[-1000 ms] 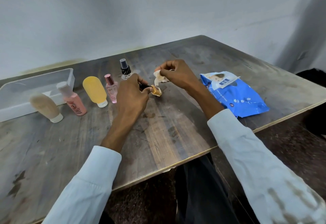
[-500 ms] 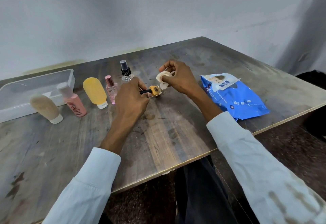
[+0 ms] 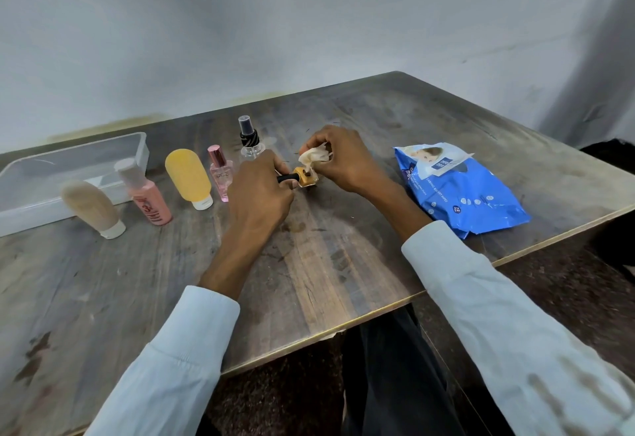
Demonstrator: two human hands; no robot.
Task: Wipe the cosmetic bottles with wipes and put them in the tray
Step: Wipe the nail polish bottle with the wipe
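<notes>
Your left hand (image 3: 259, 191) fingers pinch the small amber bottle (image 3: 305, 178) by its cap, steadying it; right hand (image 3: 343, 161) fingers bunch the wipe (image 3: 314, 155) against it.

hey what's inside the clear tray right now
The tray shows no bottles inside through its clear walls. The beige tube and pink bottle stand in front and cover part of its near side, so that part is unseen.

Tray (image 3: 20, 209) far left on the table (image 3: 309, 281), bottles (image 3: 187, 174) just right of it, wipes pack (image 3: 460, 191) far right
</notes>
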